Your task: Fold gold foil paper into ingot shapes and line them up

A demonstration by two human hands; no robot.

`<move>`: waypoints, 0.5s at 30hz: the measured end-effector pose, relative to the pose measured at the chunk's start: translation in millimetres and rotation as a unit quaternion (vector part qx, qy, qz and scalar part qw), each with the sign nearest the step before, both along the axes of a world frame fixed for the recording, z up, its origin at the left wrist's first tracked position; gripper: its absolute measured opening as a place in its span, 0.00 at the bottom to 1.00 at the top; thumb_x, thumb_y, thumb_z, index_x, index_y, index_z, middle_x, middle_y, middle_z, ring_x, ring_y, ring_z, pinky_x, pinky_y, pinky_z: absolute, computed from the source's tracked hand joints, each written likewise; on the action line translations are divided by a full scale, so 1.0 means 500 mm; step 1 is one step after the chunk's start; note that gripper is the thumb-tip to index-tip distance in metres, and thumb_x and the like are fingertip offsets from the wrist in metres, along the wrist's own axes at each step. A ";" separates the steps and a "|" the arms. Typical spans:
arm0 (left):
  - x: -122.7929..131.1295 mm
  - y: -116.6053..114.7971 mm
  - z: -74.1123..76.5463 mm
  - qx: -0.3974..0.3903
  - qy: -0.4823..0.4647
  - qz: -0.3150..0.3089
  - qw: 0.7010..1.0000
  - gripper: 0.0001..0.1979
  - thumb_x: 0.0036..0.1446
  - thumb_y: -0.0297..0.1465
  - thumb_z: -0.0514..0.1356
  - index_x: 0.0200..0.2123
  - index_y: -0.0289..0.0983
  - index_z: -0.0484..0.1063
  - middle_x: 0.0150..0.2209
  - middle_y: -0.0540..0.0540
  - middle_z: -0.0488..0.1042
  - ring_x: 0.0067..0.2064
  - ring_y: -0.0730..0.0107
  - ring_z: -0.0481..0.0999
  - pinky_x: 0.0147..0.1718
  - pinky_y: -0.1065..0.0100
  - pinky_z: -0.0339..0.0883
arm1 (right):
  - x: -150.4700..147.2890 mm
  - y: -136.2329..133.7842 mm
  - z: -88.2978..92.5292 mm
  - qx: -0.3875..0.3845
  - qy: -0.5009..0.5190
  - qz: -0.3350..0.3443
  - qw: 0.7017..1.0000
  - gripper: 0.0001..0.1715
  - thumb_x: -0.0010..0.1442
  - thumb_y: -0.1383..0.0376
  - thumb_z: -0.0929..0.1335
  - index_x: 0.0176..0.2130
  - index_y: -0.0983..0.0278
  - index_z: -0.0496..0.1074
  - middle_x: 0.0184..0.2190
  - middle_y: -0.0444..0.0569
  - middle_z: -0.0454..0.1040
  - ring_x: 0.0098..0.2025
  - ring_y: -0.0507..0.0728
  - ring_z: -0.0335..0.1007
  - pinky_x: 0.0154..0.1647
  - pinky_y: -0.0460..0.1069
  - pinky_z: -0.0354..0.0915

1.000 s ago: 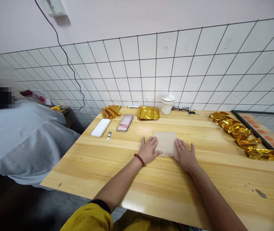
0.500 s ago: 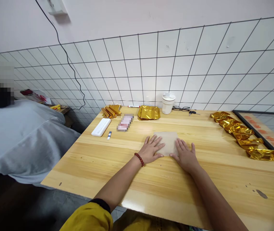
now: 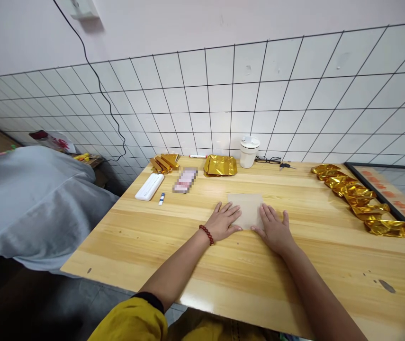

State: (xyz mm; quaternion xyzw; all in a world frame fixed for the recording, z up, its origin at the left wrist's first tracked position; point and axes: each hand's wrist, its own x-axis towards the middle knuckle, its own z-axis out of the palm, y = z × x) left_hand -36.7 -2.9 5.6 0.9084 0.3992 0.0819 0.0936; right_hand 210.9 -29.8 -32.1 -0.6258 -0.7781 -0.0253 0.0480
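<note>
A beige square sheet of paper [image 3: 247,210] lies flat on the wooden table [image 3: 188,255], in front of me. My left hand [image 3: 222,222] rests palm down at the sheet's left edge, fingers spread and fingertips over the paper. On the opposite edge my right hand [image 3: 275,229] lies flat too, its fingers stretched and touching the paper's right side. Neither hand grips anything. A string of dark red beads [image 3: 206,234] circles my left wrist.
Along the back stand folded gold foil [image 3: 220,166], gold strips [image 3: 165,163], a white cup [image 3: 249,152], glasses [image 3: 268,160] and keys [image 3: 286,166]. A white box [image 3: 149,186] and glue stick [image 3: 161,199] lie left; crumpled gold foil pieces [image 3: 360,199] lie right. A person [image 3: 42,203] sits at left.
The person at the left has leaned further out of view. My left hand has shifted barely, its fingertips slightly back from the paper's middle; my right hand stays in place.
</note>
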 end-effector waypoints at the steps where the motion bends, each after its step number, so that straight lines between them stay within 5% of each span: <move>1: 0.000 0.000 0.000 0.002 0.000 0.003 1.000 0.31 0.65 0.52 0.50 0.66 0.46 0.60 0.69 0.44 0.58 0.71 0.53 0.51 0.67 0.39 0.43 | 0.000 0.000 0.000 0.000 -0.001 -0.001 1.000 0.41 0.68 0.47 0.52 0.70 0.66 0.52 0.70 0.60 0.52 0.71 0.68 0.45 0.66 0.75 0.34; 15: 0.003 0.000 0.001 -0.008 0.003 0.020 1.000 0.33 0.66 0.53 0.48 0.67 0.40 0.57 0.70 0.41 0.55 0.71 0.54 0.51 0.67 0.41 0.42 | 0.001 0.000 0.003 -0.018 0.004 -0.002 1.000 0.42 0.68 0.46 0.51 0.70 0.66 0.50 0.71 0.59 0.50 0.72 0.67 0.43 0.67 0.75 0.35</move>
